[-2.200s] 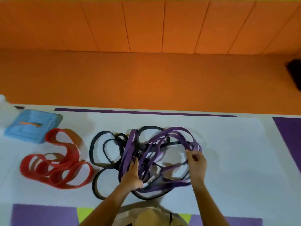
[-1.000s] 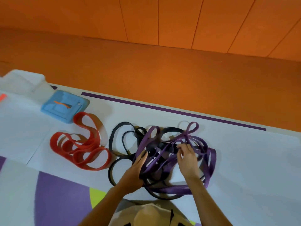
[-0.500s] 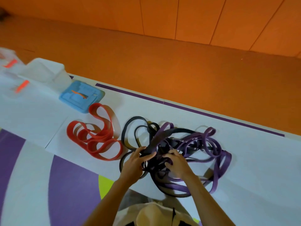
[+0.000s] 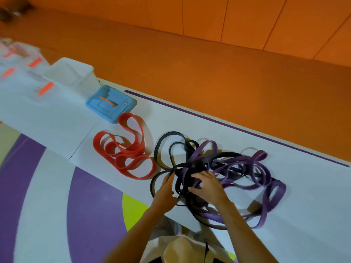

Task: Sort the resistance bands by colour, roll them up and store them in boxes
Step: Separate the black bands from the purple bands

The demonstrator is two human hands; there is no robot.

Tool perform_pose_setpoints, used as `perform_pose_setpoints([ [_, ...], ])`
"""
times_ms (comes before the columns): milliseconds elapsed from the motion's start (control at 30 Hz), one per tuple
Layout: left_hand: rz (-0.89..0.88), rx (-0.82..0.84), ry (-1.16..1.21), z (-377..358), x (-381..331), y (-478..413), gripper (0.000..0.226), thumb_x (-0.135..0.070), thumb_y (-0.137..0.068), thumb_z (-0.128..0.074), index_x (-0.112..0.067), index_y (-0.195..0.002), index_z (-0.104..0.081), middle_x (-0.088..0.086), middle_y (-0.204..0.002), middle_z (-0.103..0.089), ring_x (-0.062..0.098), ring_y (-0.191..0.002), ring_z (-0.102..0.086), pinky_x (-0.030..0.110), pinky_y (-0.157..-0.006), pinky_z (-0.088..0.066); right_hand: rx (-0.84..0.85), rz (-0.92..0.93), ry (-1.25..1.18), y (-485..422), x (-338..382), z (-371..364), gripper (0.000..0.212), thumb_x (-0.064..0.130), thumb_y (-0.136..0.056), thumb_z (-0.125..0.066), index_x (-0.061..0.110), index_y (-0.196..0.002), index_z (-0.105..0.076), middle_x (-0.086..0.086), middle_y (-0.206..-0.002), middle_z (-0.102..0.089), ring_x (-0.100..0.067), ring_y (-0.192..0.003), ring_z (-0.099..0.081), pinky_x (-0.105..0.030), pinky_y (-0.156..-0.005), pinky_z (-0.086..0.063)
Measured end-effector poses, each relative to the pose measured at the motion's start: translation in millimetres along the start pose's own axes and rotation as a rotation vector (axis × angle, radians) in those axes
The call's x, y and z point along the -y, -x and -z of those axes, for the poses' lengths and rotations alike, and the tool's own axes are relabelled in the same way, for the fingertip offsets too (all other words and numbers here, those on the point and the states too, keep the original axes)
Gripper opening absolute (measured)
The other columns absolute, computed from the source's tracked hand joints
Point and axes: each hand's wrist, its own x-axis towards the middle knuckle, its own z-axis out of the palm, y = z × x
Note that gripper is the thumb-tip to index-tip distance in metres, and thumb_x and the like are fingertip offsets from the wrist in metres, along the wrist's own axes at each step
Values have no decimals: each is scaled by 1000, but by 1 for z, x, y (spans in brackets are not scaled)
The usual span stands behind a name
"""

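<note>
Sheeting point(image 4: 57, 114), white and smooth, is covering the floor and carrying every item. Purple bands point(image 4: 261, 155) and black bands point(image 4: 171, 132), flat rubbery loops, are lying tangled together at centre. Red bands point(image 4: 133, 149), wider flat loops, are lying apart just left of the tangle. Translucent plastic box point(image 4: 70, 73) is standing far left, its contents too blurred to tell. Blue lid point(image 4: 111, 105), a rounded rectangle, is lying beside it. Left hand point(image 4: 165, 188) is touching a black loop with straight fingers. Right hand point(image 4: 207, 185) is spreading over the tangle, and its grip cannot be told.

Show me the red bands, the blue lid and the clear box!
red bands point(image 4: 130, 151): head view, where the loops cross.
blue lid point(image 4: 118, 113): head view, its flat top.
clear box point(image 4: 88, 77): head view, its right wall.
</note>
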Motion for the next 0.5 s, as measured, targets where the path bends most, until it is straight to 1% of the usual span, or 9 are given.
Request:
perform_pose_setpoints([
  [33, 9, -6, 13, 0, 0, 1, 110, -6, -87, -79, -39, -164, -7, 1, -173, -16, 25, -138, -50, 17, -89, -55, 102, -20, 122, 0, 5, -9, 59, 55, -89, -71, 28, -140, -59, 2, -138, -54, -23, -131, -45, -42, -112, -42],
  [67, 19, -15, 30, 1, 0, 1, 110, -2, -86, -78, -37, -165, -10, 2, -172, -18, 25, -131, -56, 18, -85, -57, 150, -28, 245, 0, 9, -18, 61, 57, -89, -68, 29, -142, -56, -1, -144, -47, -26, -136, -40, -44, -115, -39],
  [167, 61, -41, 109, 1, -1, -3, 108, 7, -82, -77, -32, -165, -21, 3, -169, -24, 18, -97, -67, 25, -77, -63, 113, 10, 432, 1, 10, -31, 43, 41, -94, -65, 27, -135, -63, -6, -150, -40, -31, -140, -36, -48, -117, -37],
  [233, 86, -69, 161, 3, -5, -7, 104, 12, -81, -75, -27, -164, -26, 7, -167, -28, 9, -83, -65, 32, -77, -65, 82, 43, 430, 3, 4, -30, 36, 34, -92, -65, 25, -127, -69, -2, -143, -46, -29, -134, -42, -43, -111, -41],
  [300, 89, -95, 204, 5, -9, -12, 102, 15, -81, -73, -20, -164, -27, 12, -165, -31, 8, -82, -65, 28, -75, -64, 30, 58, 270, 9, -3, -24, 27, 32, -88, -66, 21, -112, -69, 3, -127, -55, -23, -119, -51, -35, -97, -45],
  [367, 74, -118, 232, 7, -13, -18, 101, 18, -80, -71, -16, -164, -28, 14, -163, -34, 13, -85, -66, 19, -69, -60, -41, 18, -42, 20, -10, -11, 14, 27, -86, -68, 20, -96, -60, 7, -98, -58, -14, -91, -53, -32, -76, -44],
  [433, 55, -137, 215, 11, -17, -23, 101, 18, -79, -70, -15, -164, -28, 14, -161, -33, 16, -88, -67, 16, -67, -56, -141, -65, -371, 32, -19, 8, 11, 22, -88, -68, 26, -91, -58, 10, -74, -56, -7, -66, -48, -28, -64, -41],
  [467, 45, -142, 199, 12, -19, -25, 101, 18, -79, -70, -14, -165, -26, 14, -161, -32, 23, -99, -69, 17, -70, -58, -219, -120, -508, 37, -24, 19, 13, 19, -91, -66, 30, -93, -60, 11, -71, -58, -4, -61, -49, -25, -62, -42],
  [500, 44, -135, 188, 12, -21, -27, 102, 17, -80, -71, -13, -165, -24, 15, -163, -30, 36, -115, -66, 23, -78, -61, -311, -165, -622, 42, -28, 29, 17, 17, -93, -63, 32, -99, -63, 12, -71, -60, -3, -60, -50, -23, -62, -43],
])
